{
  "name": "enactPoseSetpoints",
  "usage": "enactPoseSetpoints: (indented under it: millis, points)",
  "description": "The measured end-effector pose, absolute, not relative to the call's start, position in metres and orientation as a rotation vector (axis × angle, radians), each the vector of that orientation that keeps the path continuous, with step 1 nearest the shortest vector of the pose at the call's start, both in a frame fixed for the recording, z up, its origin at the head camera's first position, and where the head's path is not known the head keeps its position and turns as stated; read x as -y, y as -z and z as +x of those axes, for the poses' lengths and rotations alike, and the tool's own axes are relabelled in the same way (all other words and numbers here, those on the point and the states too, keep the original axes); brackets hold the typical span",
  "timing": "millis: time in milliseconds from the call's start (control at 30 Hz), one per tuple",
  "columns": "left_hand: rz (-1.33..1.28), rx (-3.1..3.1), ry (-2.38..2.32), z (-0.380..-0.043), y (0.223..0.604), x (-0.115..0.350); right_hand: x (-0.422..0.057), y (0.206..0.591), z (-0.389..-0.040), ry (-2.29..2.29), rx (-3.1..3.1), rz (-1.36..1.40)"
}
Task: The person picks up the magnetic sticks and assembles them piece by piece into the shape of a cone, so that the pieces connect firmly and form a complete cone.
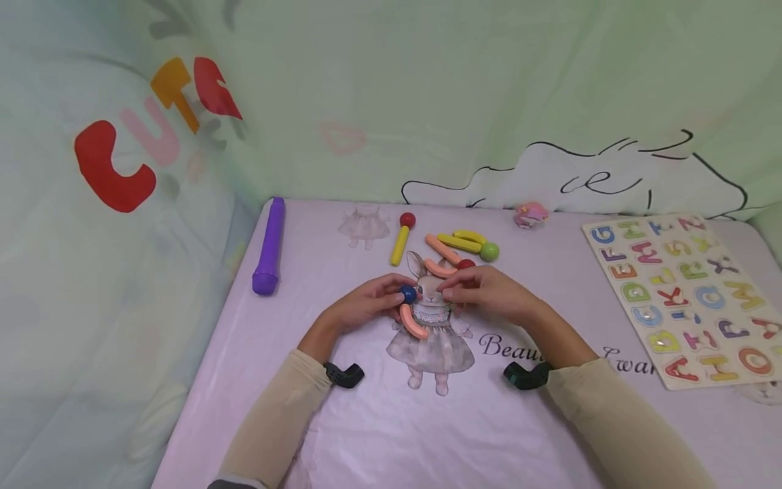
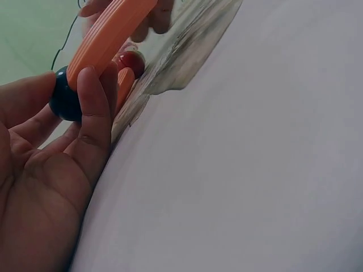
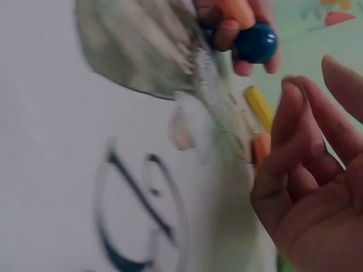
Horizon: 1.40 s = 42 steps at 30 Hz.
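My left hand pinches a dark blue ball between thumb and fingers. A ridged, curved orange stick is joined to that ball; in the left wrist view the orange stick slants up to the right from the ball. Opposite, my right hand hovers with fingers loosely bent, and the right wrist view shows nothing between its thumb and fingers. Just beyond this hand lie a red ball, a straight orange stick and another curved orange stick.
Farther back are a yellow stick with a red ball, yellow sticks by a green ball, and a small pink toy. A purple toy microphone lies left. An alphabet puzzle board occupies the right side.
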<state>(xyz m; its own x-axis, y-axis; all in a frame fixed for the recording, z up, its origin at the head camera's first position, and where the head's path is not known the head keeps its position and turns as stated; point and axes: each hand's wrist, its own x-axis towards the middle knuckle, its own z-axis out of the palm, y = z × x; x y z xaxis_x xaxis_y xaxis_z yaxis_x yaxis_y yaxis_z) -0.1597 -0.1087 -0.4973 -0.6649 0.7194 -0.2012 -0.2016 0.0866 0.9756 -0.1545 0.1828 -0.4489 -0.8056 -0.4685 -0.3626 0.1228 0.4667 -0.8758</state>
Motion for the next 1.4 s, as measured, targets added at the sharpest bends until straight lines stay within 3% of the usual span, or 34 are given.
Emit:
enactPoseSetpoints:
  millis: [367, 1400]
  points:
    - [0.535, -1.667, -1.661, -0.16, 0.5, 0.109, -0.184, 0.44, -0.172, 0.935, -2.775, -0.53]
    - [0.545, -1.637, -1.672, -0.16, 0.501, 0.109, -0.163, 0.456, -0.169, 0.245, -2.997, -0.734]
